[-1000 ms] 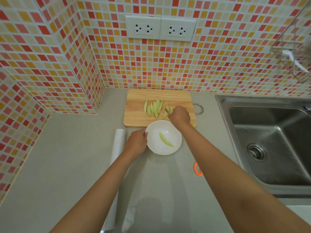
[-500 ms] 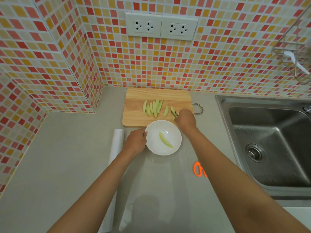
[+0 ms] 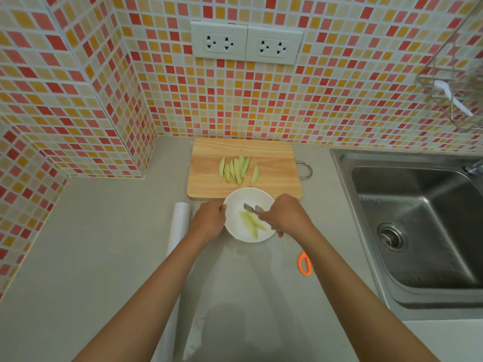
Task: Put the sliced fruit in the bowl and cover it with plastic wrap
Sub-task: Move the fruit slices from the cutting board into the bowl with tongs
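White bowl [image 3: 236, 202], frame centre, on grey table [image 3: 91, 244]; two or three pale green fruit slices [image 3: 252, 222] inside. Left hand [image 3: 209, 218] grips the bowl's left rim. Right hand [image 3: 286, 214] over the right rim, fingers curled; whether it holds a slice cannot be told. Wooden cutting board [image 3: 277, 165] just above, carrying seven more slices [image 3: 236, 169]. Plastic wrap roll [image 3: 179, 226] left of bowl. Orange scissors handle [image 3: 304, 263] lower right; steel sink [image 3: 418, 218] far right.
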`<state>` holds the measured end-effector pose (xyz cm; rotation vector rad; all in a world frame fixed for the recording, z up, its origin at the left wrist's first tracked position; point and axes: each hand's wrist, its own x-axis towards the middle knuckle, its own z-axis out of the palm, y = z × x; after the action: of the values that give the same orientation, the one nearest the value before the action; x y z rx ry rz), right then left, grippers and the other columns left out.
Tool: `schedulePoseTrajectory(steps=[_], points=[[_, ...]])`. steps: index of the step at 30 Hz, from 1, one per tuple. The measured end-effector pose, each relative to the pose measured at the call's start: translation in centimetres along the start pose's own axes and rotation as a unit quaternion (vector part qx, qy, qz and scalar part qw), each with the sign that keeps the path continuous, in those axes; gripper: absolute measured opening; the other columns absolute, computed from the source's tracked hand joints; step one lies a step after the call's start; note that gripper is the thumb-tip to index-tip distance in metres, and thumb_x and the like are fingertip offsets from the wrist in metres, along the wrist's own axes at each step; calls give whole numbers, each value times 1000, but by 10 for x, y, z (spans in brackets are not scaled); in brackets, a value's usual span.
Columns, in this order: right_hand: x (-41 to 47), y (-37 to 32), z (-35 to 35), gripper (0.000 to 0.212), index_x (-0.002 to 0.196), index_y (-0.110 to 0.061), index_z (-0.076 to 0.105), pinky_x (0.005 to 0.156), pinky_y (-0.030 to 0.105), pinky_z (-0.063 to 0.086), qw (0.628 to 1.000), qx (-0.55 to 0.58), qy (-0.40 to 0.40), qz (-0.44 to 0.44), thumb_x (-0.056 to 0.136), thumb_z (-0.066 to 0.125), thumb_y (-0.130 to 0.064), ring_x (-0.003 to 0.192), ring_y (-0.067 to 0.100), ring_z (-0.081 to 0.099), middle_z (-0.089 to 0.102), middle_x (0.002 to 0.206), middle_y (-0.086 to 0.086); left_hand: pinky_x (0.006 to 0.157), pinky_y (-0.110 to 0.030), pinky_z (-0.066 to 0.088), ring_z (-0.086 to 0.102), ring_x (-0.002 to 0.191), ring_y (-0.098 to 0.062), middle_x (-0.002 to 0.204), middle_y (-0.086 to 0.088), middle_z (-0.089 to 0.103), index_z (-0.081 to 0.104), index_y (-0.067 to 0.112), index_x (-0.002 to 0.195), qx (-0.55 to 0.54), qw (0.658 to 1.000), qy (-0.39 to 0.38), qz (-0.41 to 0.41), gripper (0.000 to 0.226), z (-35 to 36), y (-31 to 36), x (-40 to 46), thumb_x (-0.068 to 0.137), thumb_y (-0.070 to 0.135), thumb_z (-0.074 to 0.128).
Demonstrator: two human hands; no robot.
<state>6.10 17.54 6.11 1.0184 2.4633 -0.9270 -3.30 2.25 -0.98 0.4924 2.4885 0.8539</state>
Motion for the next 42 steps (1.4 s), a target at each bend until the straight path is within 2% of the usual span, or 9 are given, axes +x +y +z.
schedulePoseTrajectory(steps=[3,5,8,14,21,27,31,36,42], points=[[23,-10,-15,36,55,-7,57,36,17,34,995,49,84,-14,81,65,-31,26,6,47,45,24,-3,81,-43,54,65,88,-33,97,-14,69,65,7,107,-1,1000,0,4,34,0,-1,0,103,24,35],[44,-19,-18,33,55,-8,49,41,21,35,987,72,138,-25,81,65,-21,41,17,57,53,42,1,81,-42,54,65,87,-33,97,-13,69,65,8,105,-5,1000,-2,5,34,0,-1,0,103,23,35],[67,-31,-8,31,59,-12,42,46,24,32,988,33,147,-23,83,60,-10,67,27,57,50,64,3,80,-40,54,65,87,-31,95,-11,68,65,10,102,-12,1000,-4,6,32,0,-2,1,102,23,35],[85,-40,7,35,59,-15,36,53,26,34,988,-44,149,-19,85,53,0,74,23,50,49,73,3,72,-36,49,57,73,-23,82,-3,62,64,15,96,-19,1000,-3,13,30,1,-5,2,102,22,35],[62,-28,-18,41,52,-11,34,43,27,20,981,36,184,-48,82,61,-7,48,17,35,36,52,2,77,-41,55,63,79,-29,95,-10,68,66,10,104,-19,1000,-5,16,33,0,-4,1,102,22,35],[-1,-6,-11,26,70,11,64,54,27,34,993,54,84,-62,79,66,-13,46,22,39,50,57,15,80,-44,54,65,84,-35,97,-14,69,66,7,105,-12,1000,-6,16,35,0,-3,0,102,23,35],[-14,-2,12,37,52,-8,38,46,27,29,997,-35,35,-51,80,61,-13,44,20,40,37,49,5,78,-43,55,65,83,-32,96,-12,68,66,8,106,-9,1000,-3,15,34,-1,-2,0,102,23,35],[21,-16,-3,31,57,-6,51,40,21,33,993,65,94,-43,79,65,-22,34,16,46,47,45,3,71,-35,49,59,73,-25,94,-11,68,65,10,100,-9,1000,-3,15,32,0,-5,3,102,24,35],[88,-50,5,36,53,-13,41,42,23,30,987,54,138,-56,84,61,-15,51,23,49,45,53,1,71,-36,50,59,74,-25,94,-9,68,64,12,100,-18,1000,-2,18,31,1,-6,4,102,23,35]])
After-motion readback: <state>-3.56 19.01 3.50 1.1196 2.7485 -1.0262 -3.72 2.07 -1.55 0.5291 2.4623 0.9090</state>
